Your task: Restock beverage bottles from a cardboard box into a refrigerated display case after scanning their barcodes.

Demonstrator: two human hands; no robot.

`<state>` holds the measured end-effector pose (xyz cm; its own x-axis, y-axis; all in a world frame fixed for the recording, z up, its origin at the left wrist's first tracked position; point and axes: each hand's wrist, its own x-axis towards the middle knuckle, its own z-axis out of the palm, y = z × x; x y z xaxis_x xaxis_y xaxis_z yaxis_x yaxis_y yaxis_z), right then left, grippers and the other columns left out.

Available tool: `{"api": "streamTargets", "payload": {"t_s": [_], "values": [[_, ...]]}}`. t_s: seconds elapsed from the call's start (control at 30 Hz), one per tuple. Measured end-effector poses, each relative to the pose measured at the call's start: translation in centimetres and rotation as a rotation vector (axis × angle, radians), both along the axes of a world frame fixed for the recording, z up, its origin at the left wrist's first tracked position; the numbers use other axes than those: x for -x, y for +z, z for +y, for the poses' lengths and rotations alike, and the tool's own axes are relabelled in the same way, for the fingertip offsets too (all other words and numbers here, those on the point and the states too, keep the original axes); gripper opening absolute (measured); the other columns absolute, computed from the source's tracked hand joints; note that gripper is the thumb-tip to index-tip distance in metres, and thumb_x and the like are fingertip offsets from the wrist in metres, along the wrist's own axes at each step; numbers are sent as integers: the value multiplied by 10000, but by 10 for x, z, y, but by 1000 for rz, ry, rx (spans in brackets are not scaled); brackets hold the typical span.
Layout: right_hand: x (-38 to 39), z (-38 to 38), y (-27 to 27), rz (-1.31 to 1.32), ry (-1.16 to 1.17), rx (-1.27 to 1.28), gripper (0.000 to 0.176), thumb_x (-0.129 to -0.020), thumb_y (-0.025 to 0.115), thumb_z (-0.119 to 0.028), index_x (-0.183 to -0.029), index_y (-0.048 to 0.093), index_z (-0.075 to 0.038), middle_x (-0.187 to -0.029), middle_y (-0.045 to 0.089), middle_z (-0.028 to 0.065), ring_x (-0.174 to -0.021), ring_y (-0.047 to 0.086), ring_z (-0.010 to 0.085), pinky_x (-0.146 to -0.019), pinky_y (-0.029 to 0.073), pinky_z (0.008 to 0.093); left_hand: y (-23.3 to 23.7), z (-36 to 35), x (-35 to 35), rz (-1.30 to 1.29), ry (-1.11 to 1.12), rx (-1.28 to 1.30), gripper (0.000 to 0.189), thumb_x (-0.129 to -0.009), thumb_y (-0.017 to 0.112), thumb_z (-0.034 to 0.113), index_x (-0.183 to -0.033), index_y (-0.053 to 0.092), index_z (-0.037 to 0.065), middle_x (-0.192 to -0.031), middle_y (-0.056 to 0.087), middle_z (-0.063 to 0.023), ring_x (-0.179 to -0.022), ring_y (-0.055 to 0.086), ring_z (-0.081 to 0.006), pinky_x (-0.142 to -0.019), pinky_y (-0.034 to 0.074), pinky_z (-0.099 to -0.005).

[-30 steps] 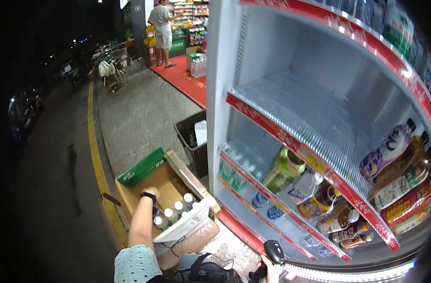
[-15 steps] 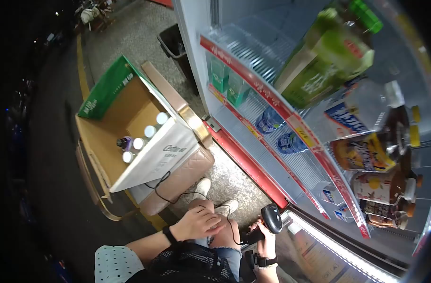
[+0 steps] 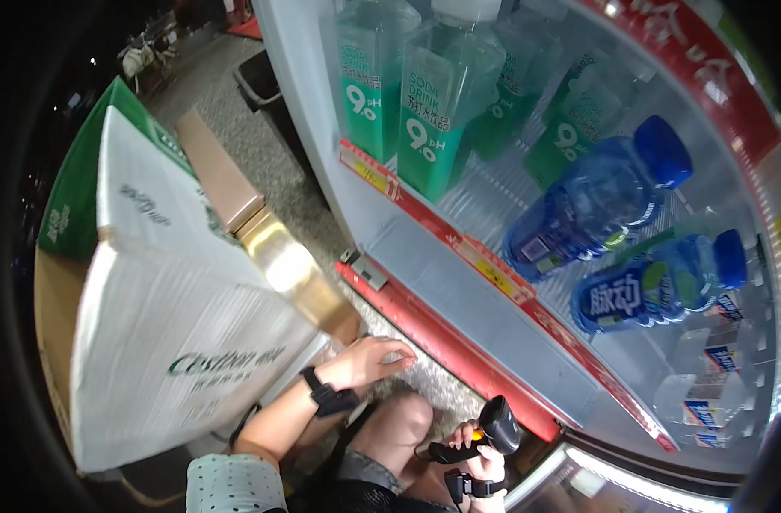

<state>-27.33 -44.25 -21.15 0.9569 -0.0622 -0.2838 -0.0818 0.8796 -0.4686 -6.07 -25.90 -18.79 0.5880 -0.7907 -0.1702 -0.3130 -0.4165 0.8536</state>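
My left hand (image 3: 369, 361) is in front of the box, empty, its fingers loosely stretched towards the fridge's lower edge. At the bottom, my right hand (image 3: 486, 462) is wrapped round a black handheld scanner (image 3: 500, 424), its head up. Beyond the hands, an open fridge shelf holds green soda drink bottles (image 3: 433, 128) upright beside two blue-capped bottles (image 3: 591, 201). Clear bottles with blue and orange labels (image 3: 703, 402) stand further right. Neither hand touches a bottle.
A large white and green carton (image 3: 185, 333) stands at the left, against a pink seat with a gold band (image 3: 292, 265). A dark bin (image 3: 258, 81) is behind it. The fridge's red bottom edge (image 3: 459, 350) runs past my knees.
The view has moved closer to the lower fridge shelf, and the carton looks larger. My left hand has moved off my lap towards the fridge. The scanner stays in my right hand.
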Motion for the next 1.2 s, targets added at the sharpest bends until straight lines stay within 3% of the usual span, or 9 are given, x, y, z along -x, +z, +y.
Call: {"api": "streamTargets", "payload": {"t_s": [0.07, 0.33, 0.47, 0.63, 0.97, 1.07, 1.13, 1.17, 1.2], "values": [[-15, -6, -32, -33, -7, 64, 382, -584, 666, -174, -904, 492, -56, -736, 466, 78, -727, 457, 232, -713, 383, 358, -7, 5, -2, 431, 166, 272, 219, -866, 497, 176, -1031, 558, 45, -990, 597, -91, -946, 554, -179, -830, 423, -285], [-79, -22, -110, -338, 3, 100, 432, -631, 643, -307, -977, 532, -74, -662, 462, 60, -645, 445, 206, -649, 385, 336, -9, 21, 5, 493, -45, 313, 258, -878, 469, 129, -1100, 514, 5, -1086, 541, -73, -1044, 476, -135, -892, 371, -260], [-86, -29, -93, -305, 89, 96, 475, -636, 649, -191, -1031, 465, -1, -721, 499, 107, -686, 476, 226, -701, 405, 356, -10, 19, 3, 409, -47, 292, 260, -881, 468, 133, -1105, 507, 6, -1095, 544, -67, -1018, 494, -124, -875, 388, -252], [-93, -54, -65, -467, 482, 536, 421, -652, 689, -124, -1011, 504, 0, -771, 559, 126, -726, 555, 239, -646, 444, 357, -14, 21, 4, 383, -11, 232, 264, -881, 470, 120, -1124, 497, 20, -1088, 556, -64, -1016, 505, -124, -886, 389, -257], [-96, -44, -11, -406, 442, 1026, 458, -635, 712, -58, -1034, 500, 17, -812, 578, 128, -748, 571, 227, -670, 458, 342, -12, 13, 1, 512, -28, 284, 308, -892, 459, 145, -1167, 447, 7, -1138, 519, -75, -1076, 470, -142, -923, 365, -265], [-94, -55, -46, -280, 417, 954, 539, -599, 737, -5, -1075, 486, 25, -837, 589, 121, -762, 579, 202, -693, 468, 317, -9, 10, -3, 588, -71, 318, 337, -897, 445, 146, -1199, 402, 3, -1178, 484, -95, -1107, 448, -154, -943, 355, -269], [-88, -66, -49, -267, 397, 690, 683, -597, 763, -24, -1189, 421, -16, -1085, 546, 77, -976, 520, 162, -865, 404, 336, -14, 8, -2, 567, -43, 357, 326, -893, 458, 188, -1171, 446, 17, -1134, 511, -72, -1064, 466, -134, -923, 364, -275], [-91, -61, -44, -343, 305, 696, 560, -638, 709, -45, -1128, 443, 10, -837, 578, 129, -747, 573, 225, -697, 465, 337, -14, 8, -4, 554, -63, 353, 331, -893, 454, 183, -1179, 435, 16, -1142, 503, -76, -1066, 465, -138, -925, 365, -279], [-91, -56, -31, -350, 271, 585, 568, -677, 672, -95, -1164, 399, 11, -837, 562, 139, -772, 572, 249, -731, 458, 382, -15, 8, -5, 541, -85, 349, 336, -894, 451, 178, -1187, 424, 15, -1151, 496, -80, -1067, 464, -142, -926, 366, -284]]}}
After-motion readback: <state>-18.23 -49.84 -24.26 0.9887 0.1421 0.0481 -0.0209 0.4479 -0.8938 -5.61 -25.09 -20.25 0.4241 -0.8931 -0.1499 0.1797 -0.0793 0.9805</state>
